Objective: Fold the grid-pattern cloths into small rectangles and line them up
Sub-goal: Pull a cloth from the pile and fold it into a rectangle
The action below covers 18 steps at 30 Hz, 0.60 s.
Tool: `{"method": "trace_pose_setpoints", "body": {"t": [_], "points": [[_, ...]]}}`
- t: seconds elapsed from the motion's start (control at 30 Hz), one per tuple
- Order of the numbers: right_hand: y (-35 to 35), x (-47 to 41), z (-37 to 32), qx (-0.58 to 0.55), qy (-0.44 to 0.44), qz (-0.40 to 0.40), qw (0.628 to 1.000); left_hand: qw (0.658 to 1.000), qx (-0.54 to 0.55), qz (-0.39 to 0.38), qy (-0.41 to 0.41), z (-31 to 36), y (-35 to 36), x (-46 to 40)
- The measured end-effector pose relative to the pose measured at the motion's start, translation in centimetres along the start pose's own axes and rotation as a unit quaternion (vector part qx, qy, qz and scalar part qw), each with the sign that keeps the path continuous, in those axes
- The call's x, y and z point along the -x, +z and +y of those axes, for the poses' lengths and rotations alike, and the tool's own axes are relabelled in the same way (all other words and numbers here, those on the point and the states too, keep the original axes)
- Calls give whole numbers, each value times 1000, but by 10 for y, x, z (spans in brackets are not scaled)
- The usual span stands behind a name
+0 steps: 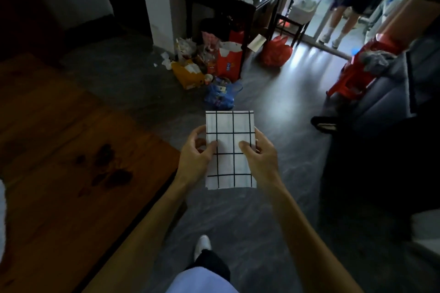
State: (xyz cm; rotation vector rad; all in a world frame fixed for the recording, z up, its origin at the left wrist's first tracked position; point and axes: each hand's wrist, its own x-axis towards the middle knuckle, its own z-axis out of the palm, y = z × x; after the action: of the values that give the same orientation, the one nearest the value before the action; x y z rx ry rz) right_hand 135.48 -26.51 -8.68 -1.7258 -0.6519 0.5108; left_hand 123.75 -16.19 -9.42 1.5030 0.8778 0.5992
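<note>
Head view, near field: your pale trouser leg (202, 280) filled the bottom edge, with one white shoe (202, 245) planted on the dark floor (238, 221) just ahead of it. Both forearms reached forward from there. Your left hand (196, 154) held the left edge of the grid-pattern cloth (229, 150), thumb on top and fingers curled under; your right hand (259, 153) took the right edge the same way. Each grip was closed on the cloth, thumbs lying flat on the top face. The cloth was folded to a narrow upright rectangle, white with black grid lines, held in the air over the floor, not touching any surface. The wooden tabletop (71, 173) lay to your left, with dark stains on its boards.

Mid field: a dark sofa (381, 107) stood at right, with a red plastic stool (352, 78) beside it. A heap of bags and litter (209, 66) sat on the floor ahead.

Far field: a dark side table (238, 2) carried bottles; a second person's legs (338, 24) showed in the bright doorway.
</note>
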Motion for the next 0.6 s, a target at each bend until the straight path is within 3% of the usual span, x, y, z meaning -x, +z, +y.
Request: {"method": "trace_pose_setpoints", "body": {"t": [0.17, 0.47, 0.6], "points": [[4, -91, -16, -1, -10, -48, 999, 999, 13, 36, 11, 23, 8, -77], [44, -233, 5, -27, 34, -154, 987, 983, -19, 183, -25, 3, -1, -189], [76, -304, 7, -19, 24, -240, 970, 963, -24, 264, -41, 5, -2, -236]]}}
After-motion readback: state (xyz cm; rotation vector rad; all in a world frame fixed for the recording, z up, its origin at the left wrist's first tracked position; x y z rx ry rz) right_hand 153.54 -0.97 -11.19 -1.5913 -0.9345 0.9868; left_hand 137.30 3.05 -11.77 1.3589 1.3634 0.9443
